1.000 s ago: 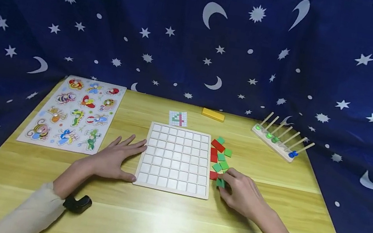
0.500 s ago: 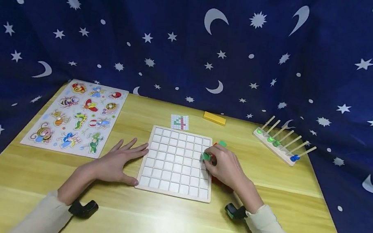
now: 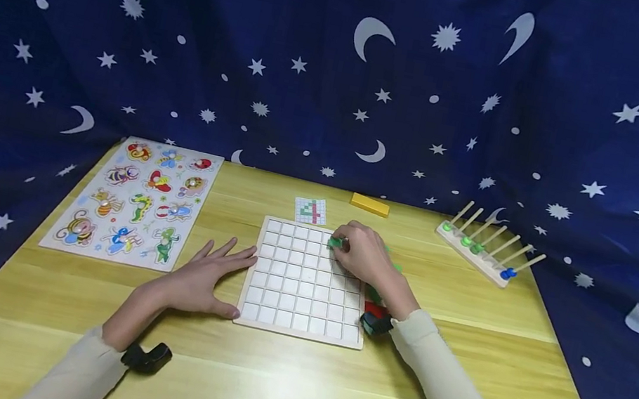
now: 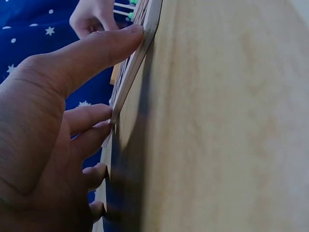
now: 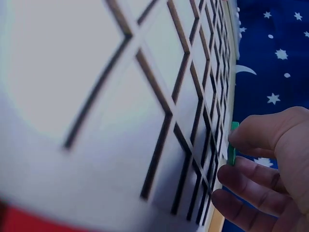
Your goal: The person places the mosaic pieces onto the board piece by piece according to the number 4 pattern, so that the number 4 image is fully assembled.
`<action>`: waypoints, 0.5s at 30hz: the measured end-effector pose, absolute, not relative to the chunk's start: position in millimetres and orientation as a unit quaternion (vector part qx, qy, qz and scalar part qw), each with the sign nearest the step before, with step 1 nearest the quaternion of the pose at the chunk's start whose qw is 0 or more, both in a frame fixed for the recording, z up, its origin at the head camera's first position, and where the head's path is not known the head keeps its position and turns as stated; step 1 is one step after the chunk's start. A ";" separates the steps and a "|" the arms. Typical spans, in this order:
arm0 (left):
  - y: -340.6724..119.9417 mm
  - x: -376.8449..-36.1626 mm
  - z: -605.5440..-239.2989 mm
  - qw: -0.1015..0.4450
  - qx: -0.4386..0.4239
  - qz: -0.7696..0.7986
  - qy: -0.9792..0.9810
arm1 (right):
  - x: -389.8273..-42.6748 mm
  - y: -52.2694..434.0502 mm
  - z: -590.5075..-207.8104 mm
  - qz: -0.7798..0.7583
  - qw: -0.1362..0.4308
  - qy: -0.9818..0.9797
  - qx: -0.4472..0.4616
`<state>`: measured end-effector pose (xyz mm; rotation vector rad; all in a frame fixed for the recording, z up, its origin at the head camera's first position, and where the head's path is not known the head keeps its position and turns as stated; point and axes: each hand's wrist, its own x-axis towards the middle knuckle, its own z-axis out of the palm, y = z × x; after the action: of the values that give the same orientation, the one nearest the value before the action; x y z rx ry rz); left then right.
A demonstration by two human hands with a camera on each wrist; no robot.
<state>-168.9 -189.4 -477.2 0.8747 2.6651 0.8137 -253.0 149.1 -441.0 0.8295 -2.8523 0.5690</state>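
mid-frame, the right hand (image 3: pixel 366 255) pinches a green tile (image 3: pixel 335 242) over the white grid board (image 3: pixel 290 287); the left hand (image 3: pixel 200 285), fingers spread, touches its edge.

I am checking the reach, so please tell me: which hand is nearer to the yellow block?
Right. The right hand is in front of the yellow block, at the far right corner of the grid board; the left hand is farther, at the board's left edge.
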 end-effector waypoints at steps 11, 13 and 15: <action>-188.2 -169.6 -480.5 0.118 0.295 0.272 0.908 | -267.0 138.2 -446.4 0.170 0.035 -0.940 0.293; -189.5 -169.6 -480.9 0.116 0.295 0.271 0.909 | -269.3 136.9 -444.8 0.169 0.032 -0.939 0.299; -190.9 -169.5 -480.8 0.114 0.295 0.271 0.909 | -272.7 135.9 -443.2 0.169 0.028 -0.937 0.306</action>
<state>-169.5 -190.9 -480.8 0.8638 2.6672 0.7937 -272.7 135.9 -443.2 0.9439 -2.8918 0.5230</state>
